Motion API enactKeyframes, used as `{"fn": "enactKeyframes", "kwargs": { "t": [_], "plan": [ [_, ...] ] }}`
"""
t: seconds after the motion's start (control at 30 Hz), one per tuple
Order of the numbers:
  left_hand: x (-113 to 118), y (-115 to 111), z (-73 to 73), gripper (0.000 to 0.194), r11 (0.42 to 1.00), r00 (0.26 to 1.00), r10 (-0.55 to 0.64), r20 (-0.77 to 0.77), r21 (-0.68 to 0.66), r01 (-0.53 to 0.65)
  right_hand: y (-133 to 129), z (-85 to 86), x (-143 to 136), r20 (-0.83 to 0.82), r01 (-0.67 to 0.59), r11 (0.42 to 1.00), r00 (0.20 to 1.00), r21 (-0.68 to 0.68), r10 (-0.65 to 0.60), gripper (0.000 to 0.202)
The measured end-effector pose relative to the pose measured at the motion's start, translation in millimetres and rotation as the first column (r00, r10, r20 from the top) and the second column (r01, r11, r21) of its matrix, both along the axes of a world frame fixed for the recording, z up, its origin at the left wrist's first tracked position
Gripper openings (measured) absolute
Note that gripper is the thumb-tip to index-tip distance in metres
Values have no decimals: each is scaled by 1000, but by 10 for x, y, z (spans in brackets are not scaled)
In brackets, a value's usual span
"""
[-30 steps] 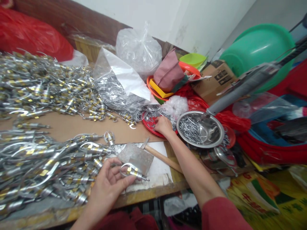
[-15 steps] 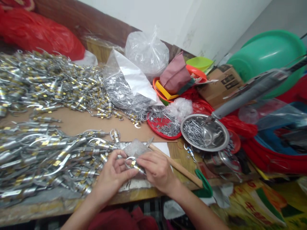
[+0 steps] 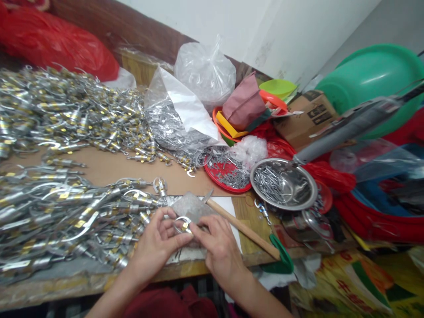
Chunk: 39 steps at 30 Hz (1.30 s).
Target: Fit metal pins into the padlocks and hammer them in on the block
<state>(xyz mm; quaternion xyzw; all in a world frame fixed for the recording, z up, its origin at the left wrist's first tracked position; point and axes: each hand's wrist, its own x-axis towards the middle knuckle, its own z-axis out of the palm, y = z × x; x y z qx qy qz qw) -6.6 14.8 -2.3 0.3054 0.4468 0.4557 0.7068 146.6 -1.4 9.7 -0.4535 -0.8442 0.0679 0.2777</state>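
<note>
Between my two hands is a small silvery metal hook fitting (image 3: 184, 225) with a curved hook end and a yellow band. My left hand (image 3: 159, 240) grips its hook end, thumb along the near side and fingers curled behind. My right hand (image 3: 219, 244) closes on the other end, with the index finger pressed against it; the fingers hide most of the body. Just beyond the hands lies a grey metal block (image 3: 189, 206). A hammer (image 3: 243, 227) with a wooden handle rests to the right of it.
Heaps of similar hook fittings cover the left, in a near pile (image 3: 66, 216) and a far pile (image 3: 66, 110). A steel bowl (image 3: 306, 194) of pins and a red tray (image 3: 218, 183) of small metal parts stand at right. A grey metal lever (image 3: 344, 128) slants above the bowl.
My right hand has shifted slightly, its index finger now extended onto the fitting and its other fingers drawn back. My left hand keeps its hold. The view has shifted slightly.
</note>
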Motion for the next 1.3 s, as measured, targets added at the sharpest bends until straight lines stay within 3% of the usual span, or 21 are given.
{"fn": "enactKeyframes", "kwargs": {
  "t": [0.1,0.17,0.27,0.33,0.4,0.5,0.63,0.7,0.83,0.97,1.13,1.23,1.27,1.3],
  "plan": [
    [0,6,13,45,1000,1000,-25,-6,-4,25,47,-33,171,-138,-8,1000,990,-15,6,38],
    [-5,7,16,44,999,999,-42,-14,-11,42,119,-84,373,-164,109,994,981,2,-108,39],
    [-13,3,18,46,999,999,-43,-34,-20,42,231,-216,690,79,326,945,943,-5,-324,34],
    [-16,-1,21,46,999,999,-36,-35,-20,36,268,-288,822,270,353,934,905,-48,-329,30],
    [-15,-4,27,45,999,999,-31,-37,-17,30,259,-283,860,327,360,928,892,-95,-312,22],
    [-10,-3,37,45,1000,999,-26,-43,-15,25,178,-95,799,191,356,928,924,-112,-332,16],
    [-2,0,54,45,999,999,-33,-32,-11,32,5,242,674,-78,209,977,976,38,-205,36],
    [-4,-2,62,44,999,998,-45,-36,4,45,-80,315,629,-49,108,991,993,85,-104,47],
    [-24,-8,72,43,997,997,-64,-42,33,66,-194,258,590,143,48,999,989,-13,-46,47],
    [-20,6,48,43,998,997,-60,-45,30,61,-263,169,595,38,111,991,993,75,-114,46],
    [26,-11,54,45,998,996,-46,-74,28,48,-279,46,692,-21,169,982,985,-82,-171,36],
    [-111,-53,169,47,989,977,87,-195,137,-61,-196,-101,847,-82,326,935,937,-142,-339,35],
    [-208,-62,219,47,960,937,207,-280,243,-139,-159,-158,904,-78,379,909,915,-172,-396,35],
    [-327,-64,268,46,902,850,358,-386,379,-207,-121,-215,957,-61,420,883,896,-208,-440,36]
  ]
}}
